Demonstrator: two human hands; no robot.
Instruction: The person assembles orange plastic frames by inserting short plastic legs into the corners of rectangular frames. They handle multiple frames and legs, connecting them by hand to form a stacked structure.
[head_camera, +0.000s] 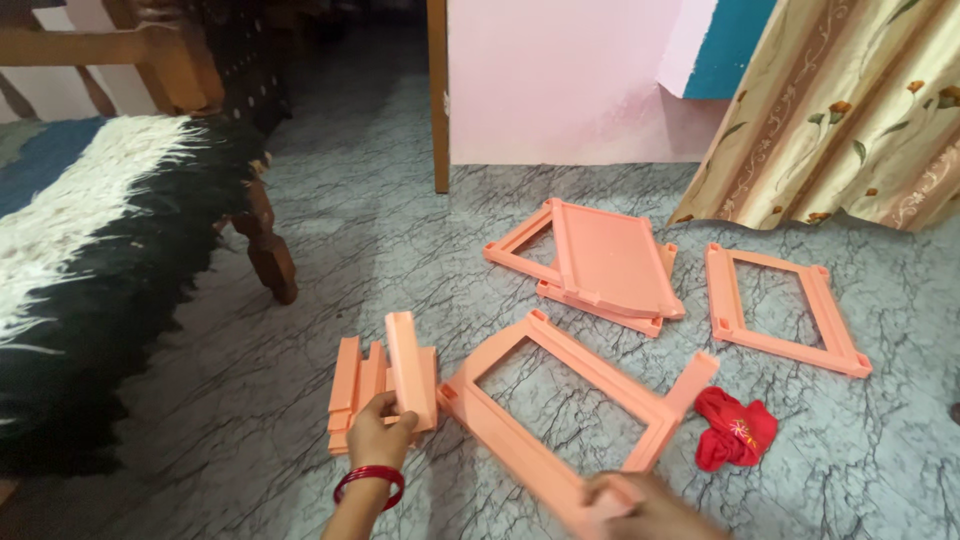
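1. The left hand (383, 428) is clamped on a salmon-pink plastic bar (410, 368), above a stack of bars (352, 392) on the floor (250, 400).
2. The right hand (640, 505), blurred, grips the near corner of a large open frame (560, 400).
3. Beyond lie stacked panels (600, 265), another frame (780, 305) and a red cloth (735, 428).

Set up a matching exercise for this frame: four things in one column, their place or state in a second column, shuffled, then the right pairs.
Things
1. Left hand
2. Right hand
3. Red cloth
4. Solid panel

Places or states
A. Lies crumpled on the marble floor, near the curtain side
B. Grips an upright short piece from the pile of short pieces
C. Rests on top of stacked open frames
D. Holds the near end of the large open frame, blurred

Pairs: 1-B, 2-D, 3-A, 4-C
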